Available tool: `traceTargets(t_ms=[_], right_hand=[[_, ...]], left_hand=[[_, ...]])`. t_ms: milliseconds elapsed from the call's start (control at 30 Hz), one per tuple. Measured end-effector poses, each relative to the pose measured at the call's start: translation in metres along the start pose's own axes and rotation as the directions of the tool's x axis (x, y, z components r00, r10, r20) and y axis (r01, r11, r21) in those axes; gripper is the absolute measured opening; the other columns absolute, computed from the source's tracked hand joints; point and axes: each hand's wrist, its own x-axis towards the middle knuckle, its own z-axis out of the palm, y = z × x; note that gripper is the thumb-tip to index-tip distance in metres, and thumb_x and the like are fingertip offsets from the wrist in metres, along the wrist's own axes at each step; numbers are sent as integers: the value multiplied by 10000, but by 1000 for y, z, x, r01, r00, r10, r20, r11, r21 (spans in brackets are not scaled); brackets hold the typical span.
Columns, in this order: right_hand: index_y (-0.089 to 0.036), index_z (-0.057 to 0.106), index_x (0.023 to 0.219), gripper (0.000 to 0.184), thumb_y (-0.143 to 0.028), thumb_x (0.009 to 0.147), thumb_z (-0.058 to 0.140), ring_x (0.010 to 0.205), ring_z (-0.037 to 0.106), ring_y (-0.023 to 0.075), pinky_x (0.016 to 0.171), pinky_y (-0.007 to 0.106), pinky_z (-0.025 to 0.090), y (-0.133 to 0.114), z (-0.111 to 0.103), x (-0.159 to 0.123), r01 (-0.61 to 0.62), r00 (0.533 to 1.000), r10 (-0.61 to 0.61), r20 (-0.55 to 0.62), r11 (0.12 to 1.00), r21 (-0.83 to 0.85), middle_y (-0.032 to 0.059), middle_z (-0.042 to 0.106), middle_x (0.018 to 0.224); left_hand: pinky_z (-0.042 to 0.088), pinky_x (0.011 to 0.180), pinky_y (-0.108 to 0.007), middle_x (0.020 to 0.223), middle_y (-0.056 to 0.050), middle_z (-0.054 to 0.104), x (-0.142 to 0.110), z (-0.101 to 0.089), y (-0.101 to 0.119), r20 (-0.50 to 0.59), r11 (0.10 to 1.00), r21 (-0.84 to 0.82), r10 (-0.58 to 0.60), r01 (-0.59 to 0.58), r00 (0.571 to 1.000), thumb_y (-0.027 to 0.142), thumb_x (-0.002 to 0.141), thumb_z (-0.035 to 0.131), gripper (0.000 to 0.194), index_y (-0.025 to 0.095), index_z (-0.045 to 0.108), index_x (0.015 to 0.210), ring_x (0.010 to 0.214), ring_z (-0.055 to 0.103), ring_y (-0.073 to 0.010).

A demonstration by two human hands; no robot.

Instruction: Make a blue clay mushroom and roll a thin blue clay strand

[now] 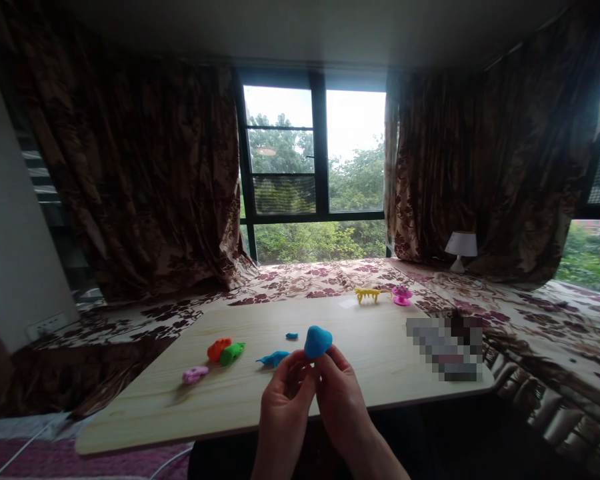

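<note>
The grip of both hands is closed: the fingertips of the left hand (289, 393) and right hand (341, 390) are clamped together on the underside of a blue modelling-clay cone (318, 341), holding it rounded tip up above the near part of the counter.

Largest come the floral curtains (165, 173), hanging on both sides of the window (314, 167), with a floral cover (310, 280) spread beneath them. Next is the pale wood-grain counter (145, 400); pixelation hides what lies at its right end. Beyond that end, a small white-shaded lamp (461, 250) stands upright on the cover.

Smaller still are the clay pieces. A yellow many-legged figure (367, 295) stands at the counter's far edge, near a bright pink piece (402, 296) with a flared base. A pointed blue lump (274, 359) lies just beside the left hand. Orange (219, 349) and green lumps (233, 354) touch each other at left, with a light pink lump (195, 375) near them. Smallest is a blue bit (292, 336), left of the cone.
</note>
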Motion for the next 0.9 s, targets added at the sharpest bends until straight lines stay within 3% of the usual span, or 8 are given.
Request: traceTargets(t_ms=[133, 267, 400, 600, 700, 900], right_hand=[[-182, 668, 998, 279, -274, 736, 698, 861, 628, 216, 873, 375, 440, -4, -1, -6, -2, 1000, 2, 28, 1000, -18, 44, 710, 856], [-199, 662, 1071, 305, -275, 776, 665, 1112, 540, 258, 1005, 404, 350, -19, -6, -16, 106, 994, -90, 68, 950, -293, 57, 671, 1096], [-211, 682, 988, 211, -288, 796, 642, 1063, 567, 248, 918, 358, 435, -25, -7, -21, 201, 979, -168, 113, 867, -457, 51, 653, 1105], [-229, 645, 1000, 186, -241, 816, 614, 977, 604, 227, 823, 334, 481, -19, -8, -19, 268, 963, -232, 136, 784, -560, 46, 655, 1051], [-235, 658, 988, 190, -206, 804, 621, 978, 588, 221, 812, 336, 488, -20, -9, -20, 371, 924, -339, 180, 668, -645, 44, 625, 1042], [-247, 648, 1039, 270, -125, 803, 601, 986, 539, 213, 864, 369, 470, -24, -12, -22, 564, 780, -511, 360, 327, -758, 55, 587, 1011]], left_hand=[[510, 752, -227, 838, -10, 747, 3, -8, 3, 3, 1000, 10, -21, 21, 1000, 260, 624, 759, 321, 197, 682, 929, 816, 670, -167], [491, 860, -268, 907, -34, 752, 4, -14, 10, 63, 989, -113, -93, 100, 994, 264, 701, 709, 266, 180, 685, 952, 894, 671, -184], [509, 860, -282, 886, -38, 754, 2, -13, 20, 96, 945, -279, -147, 168, 984, 212, 693, 721, 244, 162, 695, 930, 861, 682, -174], [528, 804, -225, 880, -35, 750, 0, -10, 26, 123, 896, -369, -216, 246, 969, 143, 678, 735, 254, 165, 697, 928, 826, 681, -133], [535, 788, -224, 868, -35, 747, 0, -10, 27, 116, 877, -387, -259, 284, 959, 132, 677, 734, 225, 162, 701, 897, 803, 682, -129], [533, 779, -211, 864, -51, 751, 0, -12, 27, 122, 880, -373, -268, 294, 956, 163, 705, 716, 188, 150, 706, 892, 805, 682, -132]])
